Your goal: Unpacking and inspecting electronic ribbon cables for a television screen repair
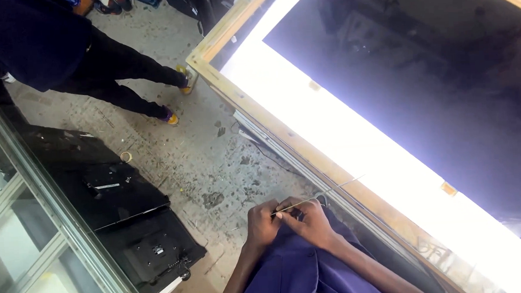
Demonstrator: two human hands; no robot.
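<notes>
Lower centre of the frame: the person's left hand [261,222] and right hand [309,221] meet over a lap covered in purple cloth [296,269]. Both are curled closed, fingertips pinched on a thin metal rod [316,196]. The rod is slender, straight and pale grey, with a dull shine. It runs from the left hand's fingertips up and to the right, passes through the right hand's pinch, and ends over the wooden frame [271,125].

That frame is the only container-like thing in view. It is a long, light-wood border running diagonally from the upper centre to the lower right. It encloses a bright white lit strip [355,135] and, beyond it, a large dark panel [423,78] that fills the upper right; small tan tabs sit along the edge between strip and panel.

Left of the frame lies a stained concrete floor [208,167]. In the lower left, flat black units [114,190] lie on it, beside a metal-framed glass partition [45,235]. A small roll of tape [126,156] lies near the black units. Upper left: a second person in dark trousers [120,76] and yellow-and-purple shoes stands on the floor.
</notes>
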